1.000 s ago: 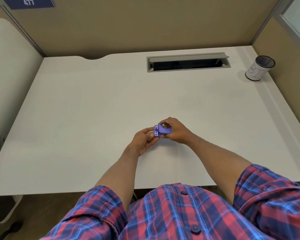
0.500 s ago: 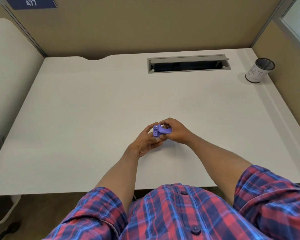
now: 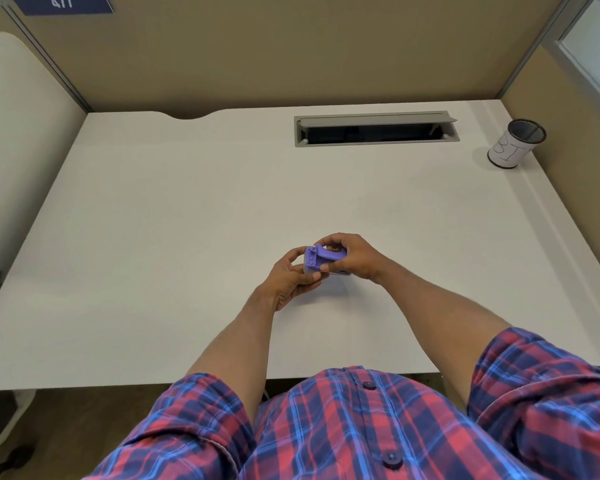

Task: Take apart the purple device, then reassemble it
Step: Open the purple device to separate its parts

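The small purple device (image 3: 317, 259) is held just above the middle of the white desk (image 3: 174, 237), between both of my hands. My left hand (image 3: 290, 280) cups its left end from below, fingers curled against the flat face with small studs. My right hand (image 3: 352, 258) closes over its right part from above, thumb and fingers pinching the body. Most of the device's right side is hidden under my right fingers. It appears to be in one piece; no loose parts lie on the desk.
A grey cable slot (image 3: 374, 129) with its lid raised is set into the desk at the back. A mesh cup (image 3: 515, 143) with a white label stands at the back right corner. Beige partition walls enclose the desk on three sides.
My left hand has shifted closer under the device's left end, with its fingers curling up against it. The device has tilted slightly; my right hand keeps the same hold.
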Available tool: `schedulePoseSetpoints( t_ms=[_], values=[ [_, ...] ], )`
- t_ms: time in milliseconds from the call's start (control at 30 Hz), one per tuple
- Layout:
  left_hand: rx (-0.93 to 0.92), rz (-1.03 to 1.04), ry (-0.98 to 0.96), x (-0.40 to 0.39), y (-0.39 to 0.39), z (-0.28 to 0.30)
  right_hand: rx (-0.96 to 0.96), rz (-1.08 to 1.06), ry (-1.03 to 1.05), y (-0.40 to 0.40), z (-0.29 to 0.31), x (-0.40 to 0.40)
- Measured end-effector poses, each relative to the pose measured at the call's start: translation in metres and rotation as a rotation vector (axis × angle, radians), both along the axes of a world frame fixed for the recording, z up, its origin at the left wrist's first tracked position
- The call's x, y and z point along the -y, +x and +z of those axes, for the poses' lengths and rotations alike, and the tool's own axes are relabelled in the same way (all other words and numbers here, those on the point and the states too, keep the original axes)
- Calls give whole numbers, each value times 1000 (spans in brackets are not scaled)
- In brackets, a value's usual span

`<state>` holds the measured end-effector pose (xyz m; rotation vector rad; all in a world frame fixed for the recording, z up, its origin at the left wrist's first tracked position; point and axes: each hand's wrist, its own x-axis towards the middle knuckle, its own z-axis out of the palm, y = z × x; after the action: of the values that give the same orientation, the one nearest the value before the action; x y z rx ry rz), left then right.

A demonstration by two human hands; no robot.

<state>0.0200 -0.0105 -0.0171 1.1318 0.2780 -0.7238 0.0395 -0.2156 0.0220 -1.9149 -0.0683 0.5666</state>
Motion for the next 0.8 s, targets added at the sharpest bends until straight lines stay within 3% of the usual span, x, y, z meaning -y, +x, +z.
schedulePoseSetpoints(
  t_ms=[433, 800],
  values=[
    [75, -41, 3, 11, -2, 4, 22, 38, -33, 1, 2, -5],
    [71, 19, 24, 13, -5, 5, 119, -61, -63, 2, -2, -10]
  ],
)
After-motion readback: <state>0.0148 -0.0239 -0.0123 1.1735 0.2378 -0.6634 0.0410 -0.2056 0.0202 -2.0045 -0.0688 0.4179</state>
